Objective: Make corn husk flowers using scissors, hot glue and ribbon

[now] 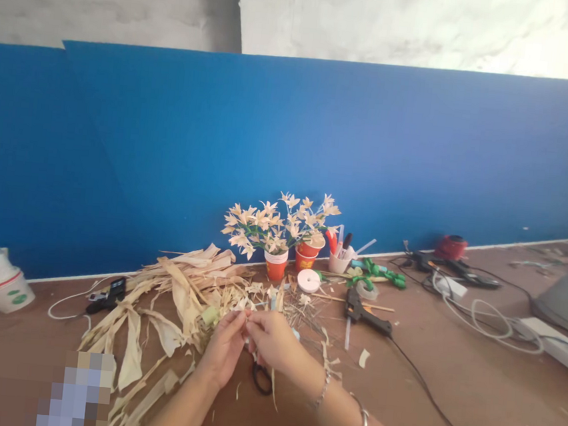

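Note:
My left hand (223, 346) and my right hand (274, 339) meet over the table, fingertips pinched together. Whatever they hold is too small to make out. A thin pale strip hangs below my right hand. Under the hands shows a black loop handle (261, 392), apparently of scissors. Dried husks (179, 290) are heaped to the left, with small scraps (236, 295) just beyond my fingers. Behind them, pale husk-like flowers (263, 218) on green stems stand in red paper cups (275, 268). Thin wire-like sticks (304, 315) lie to the right.
A black glue gun (369, 318) lies at right, its cord running forward. Near it are a white roll (308, 281), clear tape (367, 291), green bits (379, 270) and a cup of pens (339, 264). A paper tub (8, 292) stands left; a blue panel (169, 148) backs the table.

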{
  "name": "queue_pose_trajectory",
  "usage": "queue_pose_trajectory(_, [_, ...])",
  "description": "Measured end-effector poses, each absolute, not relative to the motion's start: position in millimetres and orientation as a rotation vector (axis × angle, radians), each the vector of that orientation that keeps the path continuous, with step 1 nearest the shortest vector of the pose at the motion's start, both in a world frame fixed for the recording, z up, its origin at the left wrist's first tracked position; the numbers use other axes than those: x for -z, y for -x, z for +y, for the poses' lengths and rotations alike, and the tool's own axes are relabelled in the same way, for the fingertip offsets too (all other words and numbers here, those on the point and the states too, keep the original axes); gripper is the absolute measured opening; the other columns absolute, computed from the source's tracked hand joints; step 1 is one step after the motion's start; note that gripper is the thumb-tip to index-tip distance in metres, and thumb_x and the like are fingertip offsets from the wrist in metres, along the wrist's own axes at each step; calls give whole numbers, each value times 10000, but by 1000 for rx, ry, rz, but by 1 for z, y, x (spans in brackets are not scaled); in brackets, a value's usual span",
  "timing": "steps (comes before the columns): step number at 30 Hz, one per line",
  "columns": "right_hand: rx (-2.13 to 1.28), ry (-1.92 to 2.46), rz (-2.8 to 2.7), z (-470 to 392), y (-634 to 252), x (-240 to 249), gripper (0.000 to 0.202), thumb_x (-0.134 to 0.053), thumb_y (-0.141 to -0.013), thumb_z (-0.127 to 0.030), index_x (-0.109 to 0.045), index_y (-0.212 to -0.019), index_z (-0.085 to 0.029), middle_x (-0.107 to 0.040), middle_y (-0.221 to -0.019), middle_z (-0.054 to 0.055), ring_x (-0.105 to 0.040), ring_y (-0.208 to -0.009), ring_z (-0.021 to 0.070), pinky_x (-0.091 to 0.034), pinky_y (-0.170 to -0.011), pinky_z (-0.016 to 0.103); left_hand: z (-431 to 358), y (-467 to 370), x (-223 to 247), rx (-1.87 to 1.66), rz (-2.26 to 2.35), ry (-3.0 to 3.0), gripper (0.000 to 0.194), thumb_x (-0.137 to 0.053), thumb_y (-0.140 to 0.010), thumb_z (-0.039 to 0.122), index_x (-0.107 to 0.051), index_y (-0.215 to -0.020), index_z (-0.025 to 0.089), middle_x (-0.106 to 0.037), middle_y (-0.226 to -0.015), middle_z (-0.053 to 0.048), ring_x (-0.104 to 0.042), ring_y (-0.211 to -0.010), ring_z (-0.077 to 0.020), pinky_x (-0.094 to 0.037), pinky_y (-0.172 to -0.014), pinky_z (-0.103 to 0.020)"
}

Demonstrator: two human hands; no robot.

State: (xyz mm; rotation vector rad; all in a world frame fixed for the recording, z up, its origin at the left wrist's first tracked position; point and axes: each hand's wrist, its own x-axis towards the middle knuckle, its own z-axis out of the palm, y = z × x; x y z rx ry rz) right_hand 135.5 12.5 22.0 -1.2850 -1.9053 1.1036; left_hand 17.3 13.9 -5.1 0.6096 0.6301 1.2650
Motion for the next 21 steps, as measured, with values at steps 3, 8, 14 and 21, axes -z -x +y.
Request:
queue_pose_trajectory(3, [-1150,1276,-1867,14,-134,-19,299,-341,-852,-256,-522,-637,-154,-563,-550,-14,-494,-374,64,-361,-416,157,13,-18,2,-1259,639,-645,160,-702,-672,281,-625,-733,154,-584,-610,19,-505,-463,-101,-370,-421,-219])
queue_pose_trajectory(8, [-1139,1328,-1865,19,-137,-21,189,-434,-805,-264,-585,-798,-150,-618,-609,10,-552,-432,93,-373,-419,166,17,-16,2,-1401,800,-717,163,-729,-638,243,-647,-726,132,-651,-709,-19,-577,-654,-131,-433,-607,-224])
queue_pose_trajectory(14, [-1169,1396,-1831,24,-141,-16,190,-444,-784,-249,-586,-718,-142,-656,-677,42,-601,-493,111,-362,-430,168,21,-15,4,-1462,896,-776,180,-737,-617,242,-672,-748,137,-676,-763,-31,-581,-720,-146,-417,-689,-233])
queue_pose_trajectory(21, [-1548,1263,-1664,30,-140,-12,284,-499,-772,-392,-609,-794,-131,-666,-727,31,-620,-520,108,-298,-388,150,21,-16,5,-1380,845,-759,206,-721,-631,285,-680,-755,125,-652,-722,-43,-562,-624,-136,-401,-569,-226])
